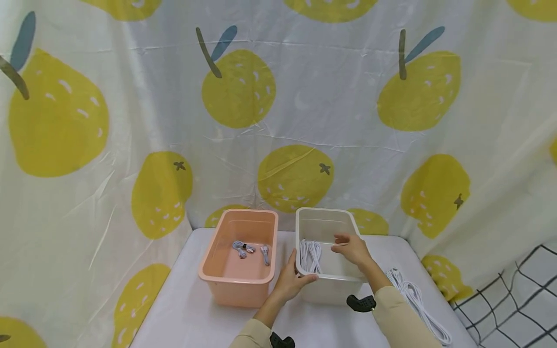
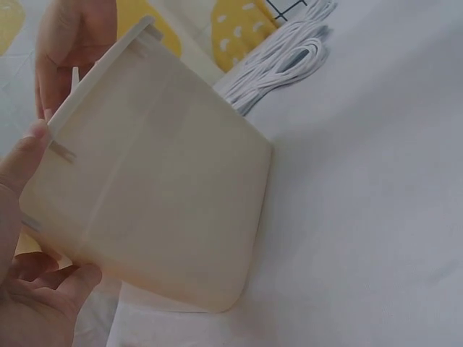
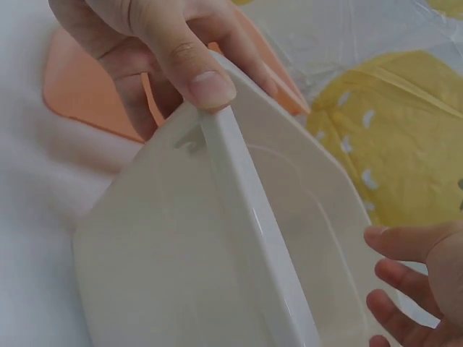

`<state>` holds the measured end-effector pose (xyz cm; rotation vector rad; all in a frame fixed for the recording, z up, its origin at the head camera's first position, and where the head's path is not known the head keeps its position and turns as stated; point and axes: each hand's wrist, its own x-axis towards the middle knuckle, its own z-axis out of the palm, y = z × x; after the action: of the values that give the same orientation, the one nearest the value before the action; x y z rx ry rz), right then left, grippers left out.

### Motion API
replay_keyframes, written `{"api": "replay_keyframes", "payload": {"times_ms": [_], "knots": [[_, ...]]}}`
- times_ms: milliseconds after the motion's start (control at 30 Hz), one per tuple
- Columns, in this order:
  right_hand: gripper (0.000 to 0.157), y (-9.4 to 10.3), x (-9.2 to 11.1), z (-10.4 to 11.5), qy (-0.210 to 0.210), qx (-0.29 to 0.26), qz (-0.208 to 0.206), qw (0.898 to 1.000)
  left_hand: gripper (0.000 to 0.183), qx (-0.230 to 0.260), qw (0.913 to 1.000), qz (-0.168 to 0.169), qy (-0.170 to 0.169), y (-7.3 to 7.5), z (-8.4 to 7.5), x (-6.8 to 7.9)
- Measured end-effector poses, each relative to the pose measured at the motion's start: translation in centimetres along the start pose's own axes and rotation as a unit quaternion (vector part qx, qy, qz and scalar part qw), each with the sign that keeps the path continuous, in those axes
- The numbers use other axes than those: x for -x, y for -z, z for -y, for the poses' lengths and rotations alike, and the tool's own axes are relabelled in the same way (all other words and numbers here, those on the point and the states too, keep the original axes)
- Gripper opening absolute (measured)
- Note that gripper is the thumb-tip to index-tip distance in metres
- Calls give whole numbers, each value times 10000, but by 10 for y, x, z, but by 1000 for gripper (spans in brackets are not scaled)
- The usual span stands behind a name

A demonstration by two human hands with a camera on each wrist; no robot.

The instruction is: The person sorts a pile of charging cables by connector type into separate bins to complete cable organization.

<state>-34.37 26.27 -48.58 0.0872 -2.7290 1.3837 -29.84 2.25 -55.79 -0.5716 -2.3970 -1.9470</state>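
Observation:
A cream plastic bin stands on the table. My left hand holds its near left corner; in the right wrist view the thumb lies on the rim and the fingers reach down the side. My right hand is over the bin's right part, fingers loosely bent and apart, nothing between them. Inside the bin, along its left side, lies a coiled bundle of white cable. More white cable lies in long loops on the table, right of my right forearm.
A peach bin stands left of the cream one, holding a grey cable with a dark tie and a small bundled cable. A fruit-print curtain hangs behind the table. Black wire mesh is at the right.

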Motion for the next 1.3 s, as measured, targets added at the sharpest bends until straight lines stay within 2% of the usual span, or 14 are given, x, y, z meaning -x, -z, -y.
{"api": "replay_keyframes", "payload": {"times_ms": [333, 467, 967, 1300], "knots": [[53, 26, 10, -4, 225, 254, -35, 9994, 108, 80, 9999, 2, 124, 0, -2, 2], [53, 36, 15, -4, 363, 331, -37, 9988, 108, 93, 9999, 8, 86, -1, 0, 2], [59, 60, 25, -19, 446, 320, 9, 9985, 107, 54, 10000, -41, -50, 2, 2, 2], [58, 71, 44, -45, 181, 96, -220, 9995, 107, 108, 9999, 71, 80, 2, 0, 3]]}}
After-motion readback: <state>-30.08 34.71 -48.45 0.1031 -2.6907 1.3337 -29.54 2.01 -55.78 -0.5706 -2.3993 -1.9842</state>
